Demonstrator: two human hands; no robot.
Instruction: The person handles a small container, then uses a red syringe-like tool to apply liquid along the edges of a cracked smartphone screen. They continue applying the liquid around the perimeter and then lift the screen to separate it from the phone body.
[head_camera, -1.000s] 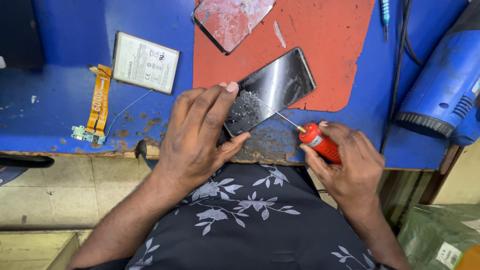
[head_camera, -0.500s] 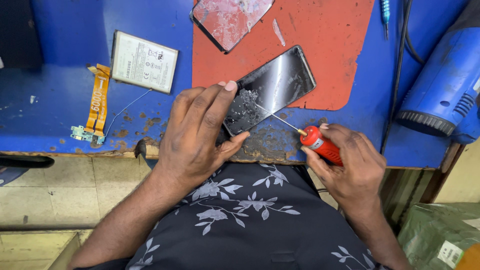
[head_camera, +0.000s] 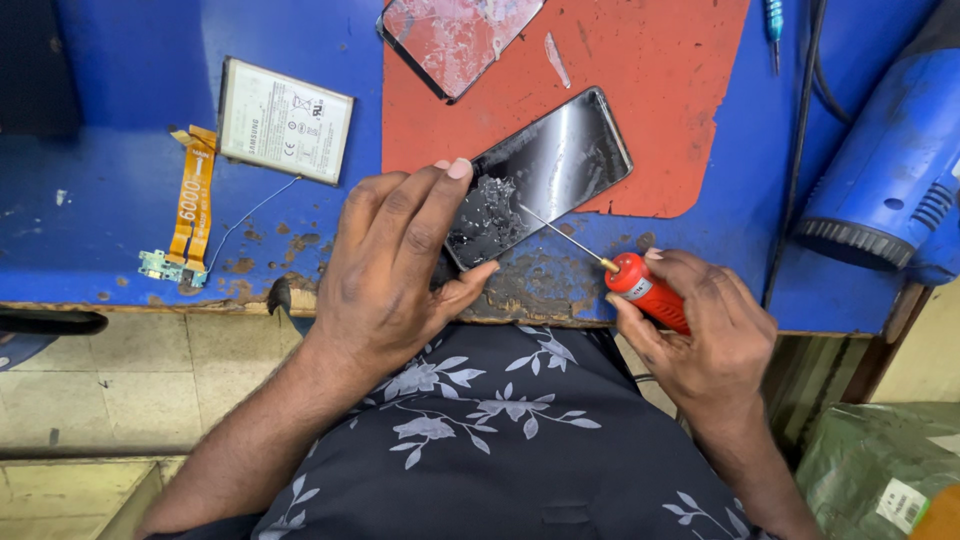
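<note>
Comparing with the earlier view, little differs: my left hand (head_camera: 400, 265) stays pressed on the phone (head_camera: 545, 170), and the screwdriver (head_camera: 640, 285) tip sits a touch further onto the cracked glass. The blue workbench (head_camera: 120, 190) carries a red mat (head_camera: 660, 90); the phone lies tilted across the mat's lower left corner, its cracked lower end under my left fingers (head_camera: 440, 195) — palm down, pinning it, not closed around it. My right hand (head_camera: 705, 335) is clenched on the red screwdriver handle just right of the phone, the thin shaft reaching up-left to the shattered patch. Around: a blue heat gun (head_camera: 890, 170) at far right, a second cracked panel (head_camera: 455, 35) at the top, a white battery (head_camera: 283, 120) — and an orange flex cable (head_camera: 190, 200) at left. My left hand hides the phone's lower corner.
</note>
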